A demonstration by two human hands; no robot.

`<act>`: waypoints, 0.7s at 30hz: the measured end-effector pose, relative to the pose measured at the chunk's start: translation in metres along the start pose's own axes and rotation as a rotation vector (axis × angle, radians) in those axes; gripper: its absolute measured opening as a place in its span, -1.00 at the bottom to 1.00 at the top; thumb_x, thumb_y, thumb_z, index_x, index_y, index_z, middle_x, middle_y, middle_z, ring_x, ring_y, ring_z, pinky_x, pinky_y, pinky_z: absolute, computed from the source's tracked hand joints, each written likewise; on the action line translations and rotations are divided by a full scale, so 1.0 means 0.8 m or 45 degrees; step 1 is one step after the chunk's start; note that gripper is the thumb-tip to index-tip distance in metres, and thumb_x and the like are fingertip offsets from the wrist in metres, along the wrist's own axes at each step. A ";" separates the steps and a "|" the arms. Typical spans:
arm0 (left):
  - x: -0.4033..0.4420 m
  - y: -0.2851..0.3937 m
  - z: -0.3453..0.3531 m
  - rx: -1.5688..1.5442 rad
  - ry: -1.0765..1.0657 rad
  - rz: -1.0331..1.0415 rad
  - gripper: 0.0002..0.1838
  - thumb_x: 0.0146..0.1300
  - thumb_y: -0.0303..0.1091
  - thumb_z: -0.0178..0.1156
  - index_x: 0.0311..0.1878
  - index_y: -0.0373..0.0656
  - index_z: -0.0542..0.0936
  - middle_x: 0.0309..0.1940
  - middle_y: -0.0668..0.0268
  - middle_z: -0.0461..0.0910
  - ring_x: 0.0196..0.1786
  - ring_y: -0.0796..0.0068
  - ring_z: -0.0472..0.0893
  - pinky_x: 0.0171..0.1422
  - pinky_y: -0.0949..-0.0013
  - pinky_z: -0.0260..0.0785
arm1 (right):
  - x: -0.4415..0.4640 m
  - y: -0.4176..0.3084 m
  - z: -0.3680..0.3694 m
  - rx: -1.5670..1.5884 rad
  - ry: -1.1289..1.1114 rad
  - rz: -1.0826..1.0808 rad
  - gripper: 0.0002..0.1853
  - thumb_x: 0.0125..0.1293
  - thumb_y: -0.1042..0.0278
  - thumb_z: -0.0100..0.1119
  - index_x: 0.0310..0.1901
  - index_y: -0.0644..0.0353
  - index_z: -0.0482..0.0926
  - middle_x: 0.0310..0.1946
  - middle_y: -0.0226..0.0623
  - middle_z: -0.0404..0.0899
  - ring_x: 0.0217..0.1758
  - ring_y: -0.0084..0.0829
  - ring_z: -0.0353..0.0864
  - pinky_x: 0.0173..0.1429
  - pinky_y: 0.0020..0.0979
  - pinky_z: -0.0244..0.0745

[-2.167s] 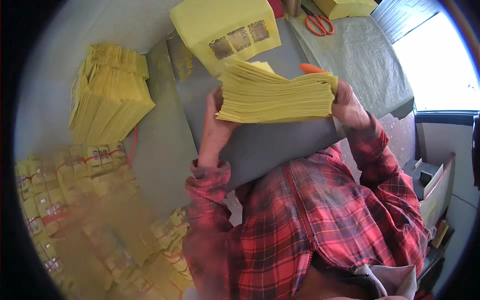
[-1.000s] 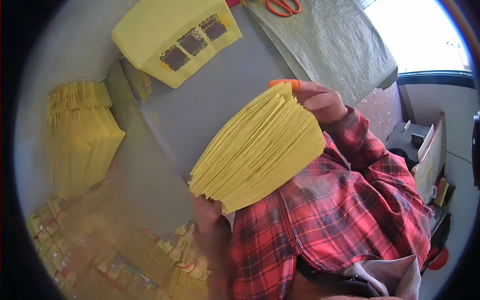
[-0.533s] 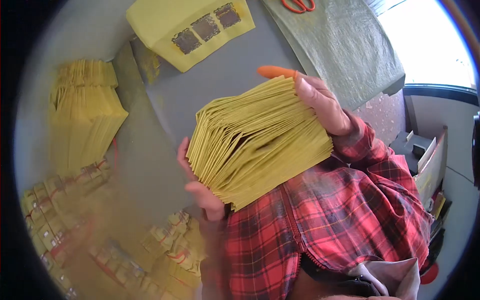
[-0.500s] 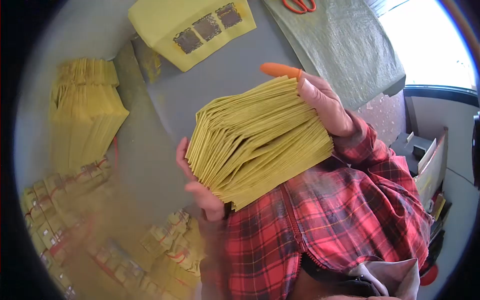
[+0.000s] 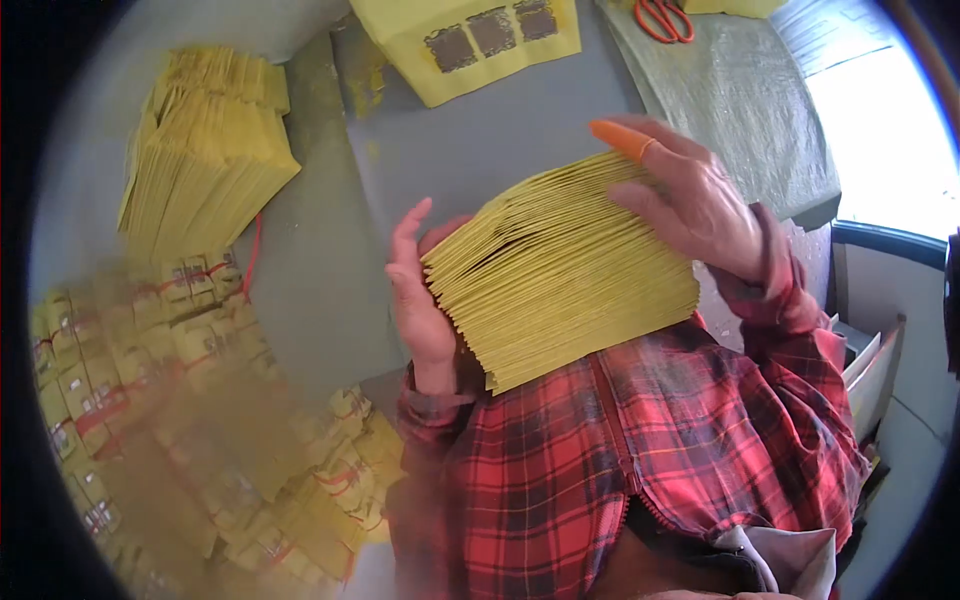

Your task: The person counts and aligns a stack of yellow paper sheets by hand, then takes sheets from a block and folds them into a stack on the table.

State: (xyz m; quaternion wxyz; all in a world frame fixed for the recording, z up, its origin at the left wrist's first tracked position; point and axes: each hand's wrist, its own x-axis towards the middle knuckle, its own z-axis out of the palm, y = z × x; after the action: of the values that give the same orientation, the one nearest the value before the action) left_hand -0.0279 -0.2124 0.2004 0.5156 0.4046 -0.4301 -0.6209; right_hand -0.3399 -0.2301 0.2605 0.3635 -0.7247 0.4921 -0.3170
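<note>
A thick stack of folded yellow paper [image 5: 580, 275] is held between my two hands, in front of my body and over the near part of the grey tabletop. Its layered edges face up, with a small gap near the upper left. My left hand [image 5: 420, 295] presses on the left end, its fingers partly behind the paper. At the upper right corner, my right hand [image 5: 695, 195] has its thumb against the stack. An orange finger cover [image 5: 620, 138] sits on one of its fingers, which stretches over the top edge.
Another yellow paper stack [image 5: 205, 150] stands at the left. Many bundles with red ties [image 5: 90, 400] lie at the lower left, partly blurred. A printed yellow sheet [image 5: 490, 40] lies on the grey tabletop [image 5: 450, 150]. Red-handled scissors [image 5: 663, 18] rest on a greenish-grey cover [image 5: 750, 110].
The stack's edges are more even and the wide gap in it has narrowed. My right hand has shifted further over the top edge. The view has moved, so the surroundings appear displaced.
</note>
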 end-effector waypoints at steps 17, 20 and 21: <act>-0.002 0.009 0.006 -0.022 -0.011 -0.114 -0.03 0.54 0.58 -0.24 0.57 -0.14 0.31 0.19 0.06 0.68 0.11 0.28 0.68 0.21 0.26 0.52 | 0.019 -0.058 0.082 -0.698 -0.432 -0.805 -0.08 0.30 -0.35 0.21 0.46 0.28 0.47 0.59 -0.08 0.37 0.72 -0.05 0.19 0.81 0.21 -0.20; 0.004 0.011 0.010 -0.011 -0.025 -0.111 -0.03 0.54 0.58 -0.25 0.56 -0.14 0.32 0.18 0.05 0.68 0.11 0.28 0.67 0.21 0.26 0.52 | 0.016 -0.063 0.082 -0.670 -0.376 -0.823 -0.08 0.29 -0.36 0.19 0.47 0.27 0.47 0.57 -0.11 0.39 0.72 -0.06 0.18 0.82 0.21 -0.27; 0.004 0.012 0.011 -0.018 -0.016 -0.108 -0.03 0.54 0.58 -0.26 0.56 -0.14 0.32 0.18 0.05 0.68 0.11 0.28 0.67 0.21 0.26 0.52 | 0.015 -0.066 0.083 -0.646 -0.356 -0.847 -0.08 0.30 -0.35 0.18 0.48 0.26 0.47 0.57 -0.12 0.40 0.72 -0.06 0.18 0.82 0.22 -0.28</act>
State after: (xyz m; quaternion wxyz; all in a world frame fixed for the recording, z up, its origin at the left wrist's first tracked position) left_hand -0.0338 -0.2158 0.2119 0.4889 0.4149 -0.4114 -0.6478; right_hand -0.2562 -0.2141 0.2704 0.1154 -0.9459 0.2403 -0.1848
